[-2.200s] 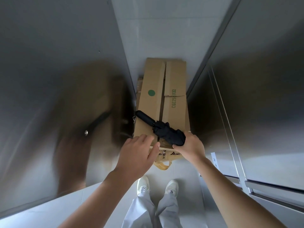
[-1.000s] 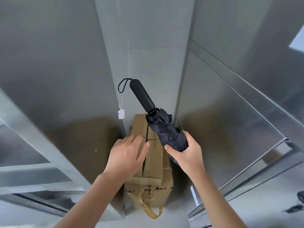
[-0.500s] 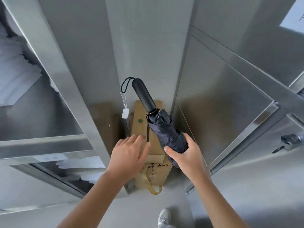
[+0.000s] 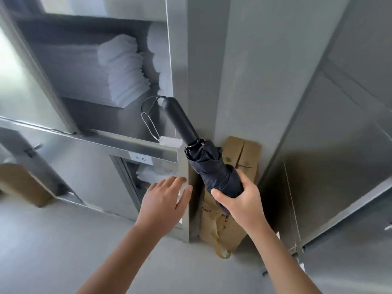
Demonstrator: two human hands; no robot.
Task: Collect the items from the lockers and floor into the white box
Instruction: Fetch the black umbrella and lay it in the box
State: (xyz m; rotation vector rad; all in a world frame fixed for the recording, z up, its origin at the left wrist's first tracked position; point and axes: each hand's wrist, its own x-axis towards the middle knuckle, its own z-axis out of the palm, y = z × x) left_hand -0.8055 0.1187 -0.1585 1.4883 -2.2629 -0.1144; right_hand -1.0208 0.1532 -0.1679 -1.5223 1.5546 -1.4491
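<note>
The fingers (image 4: 220, 193) of your right hand (image 4: 244, 205) are curling round the umbrella (image 4: 212, 166) at its folded canopy, its long axis running up and away, handle tilting left toward the lockers (image 4: 180, 158). Your left hand (image 4: 163, 201) is hovering just beside it, fingers straight, holding nothing. The white box isn't showing.

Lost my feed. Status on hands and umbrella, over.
Right hand grips folded black umbrella, handle up. Left hand open, empty. White box not in view.
</note>
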